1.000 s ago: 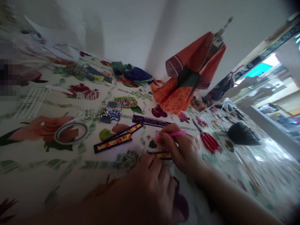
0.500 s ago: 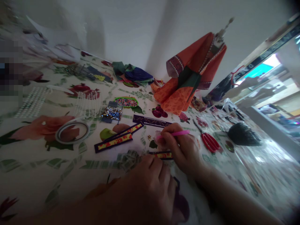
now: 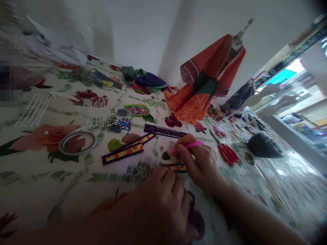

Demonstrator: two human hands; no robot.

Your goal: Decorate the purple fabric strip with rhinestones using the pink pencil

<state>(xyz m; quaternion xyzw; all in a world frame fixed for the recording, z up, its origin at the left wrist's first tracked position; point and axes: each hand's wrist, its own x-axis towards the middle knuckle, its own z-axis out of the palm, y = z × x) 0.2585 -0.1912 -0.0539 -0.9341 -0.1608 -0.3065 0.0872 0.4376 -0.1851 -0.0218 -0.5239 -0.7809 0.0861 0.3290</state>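
A thin pink stick [image 3: 194, 144] is pinched in my right hand [image 3: 198, 160], its tip pointing left at a small translucent pink piece [image 3: 171, 148]. Just left of that piece lies a tiny gold bead cluster [image 3: 161, 148]. My left hand [image 3: 166, 197] rests on the table with fingers curled, at the near edge of a short yellow and red floral strip [image 3: 176, 167]; whatever its fingertips hold is hidden. Two more floral strips [image 3: 125, 153] lie to the left, and a dark purple strip with white beads [image 3: 166, 131] lies beyond them.
Red-handled scissors [image 3: 228, 154] and a black bundle [image 3: 263, 144] lie right. A tape roll [image 3: 78, 142], pearl strings [image 3: 34, 109], blue beads [image 3: 121, 122] and a green-rimmed bead dish [image 3: 137, 110] are left. An orange dress [image 3: 201, 85] stands behind on a small form.
The pink stick has tilted slightly and its far end has moved a little left. The whole view has shifted slightly; my left hand stays in about the same place.
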